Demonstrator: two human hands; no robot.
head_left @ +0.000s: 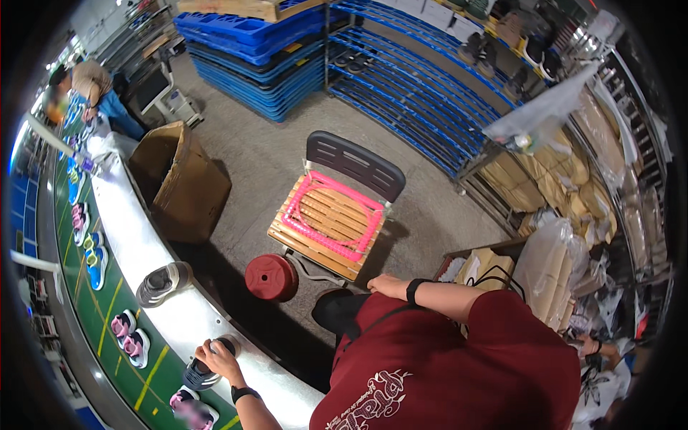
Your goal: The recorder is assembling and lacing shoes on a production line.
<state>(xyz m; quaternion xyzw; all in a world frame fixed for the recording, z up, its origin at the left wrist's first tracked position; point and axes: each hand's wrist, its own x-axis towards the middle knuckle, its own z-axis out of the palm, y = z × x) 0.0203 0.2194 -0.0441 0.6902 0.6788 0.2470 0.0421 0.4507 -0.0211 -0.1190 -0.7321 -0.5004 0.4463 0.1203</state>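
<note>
My left hand [222,364] is closed on a dark sneaker [198,375] with a pale sole, its fingers at the shoe's opening. This shoe lies at the inner edge of the green conveyor belt [107,315], against the silvery ledge [247,365]. A grey sneaker [163,284] stands farther along that ledge. Close to my left hand, a pair of pink and dark sneakers [131,338] sits on the belt. My right hand [388,285] is in front of my body, near the wooden-slat chair, with fingers loosely curled and nothing visible in them.
A slatted chair [322,215] with a pink frame on its seat stands ahead, beside a red round stool [271,277]. Left of them is an open cardboard box [190,190]. Blue racks [416,93] and stacked blue pallets [251,64] stand behind. Another person [100,89] works at the belt's far end.
</note>
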